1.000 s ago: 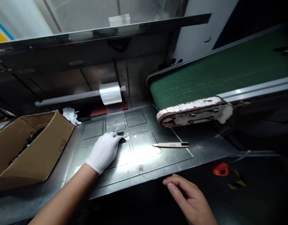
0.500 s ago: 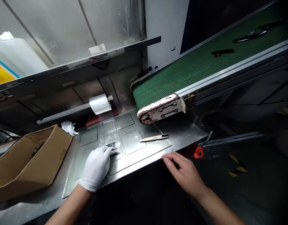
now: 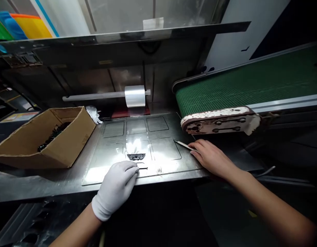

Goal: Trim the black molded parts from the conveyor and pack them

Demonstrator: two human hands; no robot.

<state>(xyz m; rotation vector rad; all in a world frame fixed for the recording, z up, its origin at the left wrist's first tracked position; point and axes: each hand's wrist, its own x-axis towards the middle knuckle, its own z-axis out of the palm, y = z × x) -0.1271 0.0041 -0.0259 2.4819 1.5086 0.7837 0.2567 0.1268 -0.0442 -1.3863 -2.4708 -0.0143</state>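
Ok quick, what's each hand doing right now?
Left hand: gloved, curled at the metal plate edge; whether it grips anything cannot be told.
Right hand: bare, fingers on the white tool.

1. A metal plate is laid flat on the bench, with a small part set near its middle.
2. A cardboard box is placed left of the plate.
3. A film roll is mounted behind the plate.
4. A conveyor is positioned to the right, its end overhanging the plate's corner.
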